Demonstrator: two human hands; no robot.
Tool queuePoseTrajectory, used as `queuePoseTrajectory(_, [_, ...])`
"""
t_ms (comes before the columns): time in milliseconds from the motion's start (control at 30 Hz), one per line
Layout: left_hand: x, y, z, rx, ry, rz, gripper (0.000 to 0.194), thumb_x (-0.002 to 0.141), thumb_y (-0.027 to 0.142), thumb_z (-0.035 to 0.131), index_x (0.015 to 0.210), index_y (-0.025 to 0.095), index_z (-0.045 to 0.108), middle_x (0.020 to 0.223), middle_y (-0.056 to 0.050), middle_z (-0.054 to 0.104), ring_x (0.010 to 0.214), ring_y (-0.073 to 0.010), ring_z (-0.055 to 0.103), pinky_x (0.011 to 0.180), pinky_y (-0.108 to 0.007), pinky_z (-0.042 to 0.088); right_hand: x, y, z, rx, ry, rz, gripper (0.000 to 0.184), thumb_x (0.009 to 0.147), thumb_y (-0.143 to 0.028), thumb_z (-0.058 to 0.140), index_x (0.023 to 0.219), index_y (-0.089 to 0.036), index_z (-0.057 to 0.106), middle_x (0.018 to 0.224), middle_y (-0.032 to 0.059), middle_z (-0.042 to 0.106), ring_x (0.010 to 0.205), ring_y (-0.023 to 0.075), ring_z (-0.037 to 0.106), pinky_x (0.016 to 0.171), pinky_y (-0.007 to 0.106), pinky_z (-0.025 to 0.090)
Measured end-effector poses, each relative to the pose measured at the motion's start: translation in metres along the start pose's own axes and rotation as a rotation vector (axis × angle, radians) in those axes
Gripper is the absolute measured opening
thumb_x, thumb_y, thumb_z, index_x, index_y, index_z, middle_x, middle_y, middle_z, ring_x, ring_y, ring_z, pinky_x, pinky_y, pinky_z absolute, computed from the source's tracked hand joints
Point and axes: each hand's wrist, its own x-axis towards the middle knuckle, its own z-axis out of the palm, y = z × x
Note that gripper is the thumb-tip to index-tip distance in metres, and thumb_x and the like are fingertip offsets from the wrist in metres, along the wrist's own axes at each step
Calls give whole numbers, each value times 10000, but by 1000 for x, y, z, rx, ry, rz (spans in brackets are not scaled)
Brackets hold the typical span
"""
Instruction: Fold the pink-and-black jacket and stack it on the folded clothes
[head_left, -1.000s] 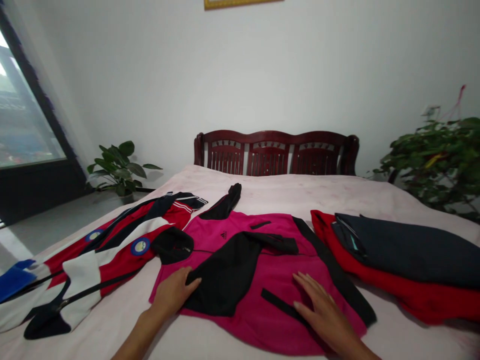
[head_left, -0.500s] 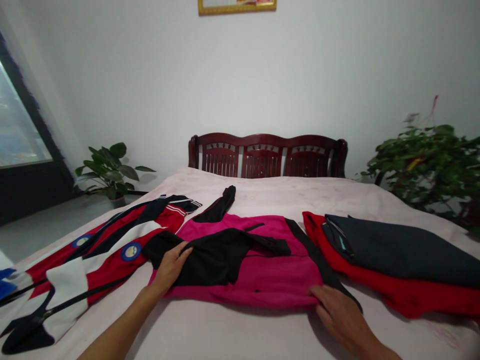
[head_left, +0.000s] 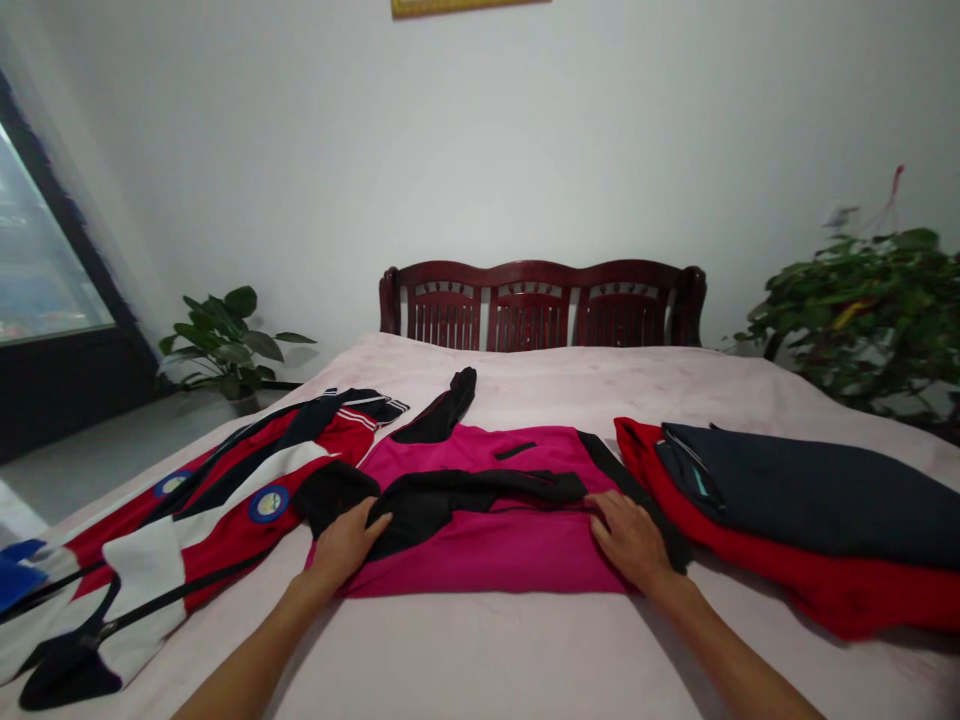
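Note:
A magenta and black jacket lies on the bed in front of me, with one black sleeve laid across its body. Its other black sleeve points away toward the headboard. My left hand rests on the black shoulder part, thumb apart from the fingers. Over at the hem side, my right hand lies on the jacket near the folded sleeve's cuff, fingers stretched out and thumb apart. The jacket's front edge runs fairly straight between my wrists.
A red, white and navy striped jacket with round badges lies at the left. To the right, folded dark trousers rest on a red garment. Beyond stand a wooden headboard and potted plants on both sides.
My right hand has moved from the jacket's near hem corner up and slightly left to the cuff. The near edge now lies farther in and straighter. My left hand has loosened its pinch.

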Motion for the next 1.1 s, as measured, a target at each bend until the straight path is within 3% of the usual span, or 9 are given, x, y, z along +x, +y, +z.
queuePoseTrajectory(100, [-9,-2,-12,1,-82,6,536,851,470,557,1318,210,516,1219,-114,679,1091,-304,651,858,-364,478,18,-9,-3,28,47,20,439,884,-200,468,1319,-186,528,1276,98,580,1038,214,588,832,320,415])
queuePoseTrajectory(167, [-14,-7,-17,-19,-108,-11,596,791,369,627,1345,201,489,1259,-107,657,1112,-284,638,878,-335,465,34,-21,-1,28,-20,-7,572,839,-154,504,1408,-206,459,1350,105,541,960,201,617,769,309,435])
queuePoseTrajectory(267, [-20,-17,-20,-27,-136,-23,504,737,198,614,1238,222,563,1177,-59,688,1068,-249,644,860,-299,450,56,-38,4,53,-130,9,447,825,-122,508,1247,-225,613,1182,74,652,826,179,641,674,281,443])
queuePoseTrajectory(333, [-24,-24,-19,-33,-96,-11,382,739,140,564,1107,233,604,1084,-27,699,1022,-224,644,839,-284,443,69,-42,1,77,-123,43,316,859,-127,464,1075,-201,683,1024,68,695,825,188,649,683,283,463])
queuePoseTrajectory(433, [-32,-31,-16,-38,57,22,209,776,147,512,956,231,576,968,-5,660,940,-191,628,822,-270,437,77,-32,-23,120,2,88,361,883,-103,383,1118,-166,649,1122,102,667,999,212,629,831,322,493])
queuePoseTrajectory(600, [-53,-37,-12,-21,214,187,170,750,104,445,838,243,487,866,8,559,855,-177,571,761,-266,420,23,15,-60,272,469,2,382,864,-119,391,1154,-175,633,1221,101,610,1182,212,555,1077,381,408])
queuePoseTrajectory(800, [-65,-39,-9,48,172,334,221,720,29,413,793,232,462,870,-8,529,845,-182,540,760,-287,404,-74,50,-13,203,223,-129,319,861,-157,429,1033,-214,691,1128,74,668,988,193,672,847,312,565])
queuePoseTrajectory(967, [-65,-44,-14,94,139,334,217,749,28,415,810,228,472,889,-12,549,860,-184,549,776,-294,402,-76,47,-9,162,319,-108,338,870,-176,429,1101,-176,675,1202,111,644,1111,233,628,1007,385,495])
queuePoseTrajectory(1100, [-65,-51,-24,161,-11,198,295,723,-1,414,863,221,549,924,-28,607,899,-199,576,823,-321,421,-83,60,-15,83,178,-110,375,747,-162,482,1018,-258,721,1124,39,711,1048,267,656,996,498,487])
